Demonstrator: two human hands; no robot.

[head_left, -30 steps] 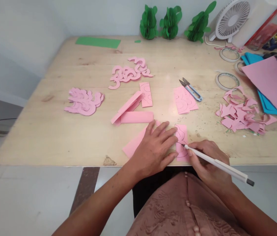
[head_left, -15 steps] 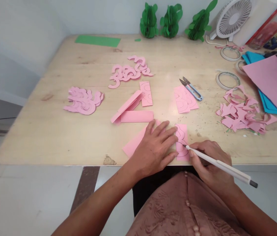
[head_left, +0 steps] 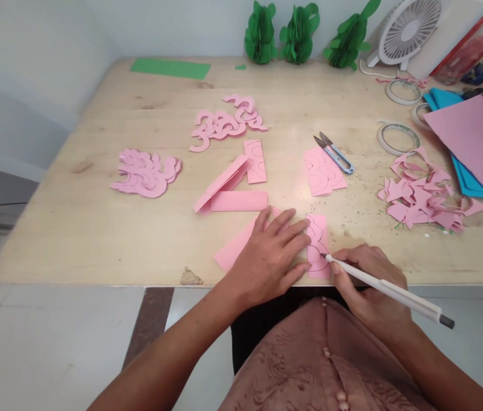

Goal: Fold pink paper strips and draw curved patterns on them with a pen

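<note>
My right hand [head_left: 370, 285] is closed round a white pen [head_left: 389, 290] with a dark end. The pen's tip rests on a small pink paper strip [head_left: 319, 228] near the table's front edge, where curved dark lines are drawn. My left hand [head_left: 269, 254] lies flat with fingers spread, its fingertips on the strip's left border. Partly hidden under that hand is a folded pink paper [head_left: 233, 245]. Just beyond lie more folded pink papers [head_left: 239, 201] and a marked strip [head_left: 256, 161]. Blue-handled thread snips [head_left: 338, 157] rest on other marked pink pieces [head_left: 317, 177].
Cut wavy pink pieces [head_left: 147, 174] and curved ones [head_left: 220, 125] lie to the left. Pink scraps [head_left: 425, 197], tape rolls [head_left: 398, 138], blue paper [head_left: 473, 181] and a pink sheet [head_left: 477, 137] are at right. Green paper figures [head_left: 299, 37] and a fan [head_left: 410, 28] stand behind.
My right hand and the pen have shifted very slightly to the right along the drawn curve. My left hand stays in place on the paper.
</note>
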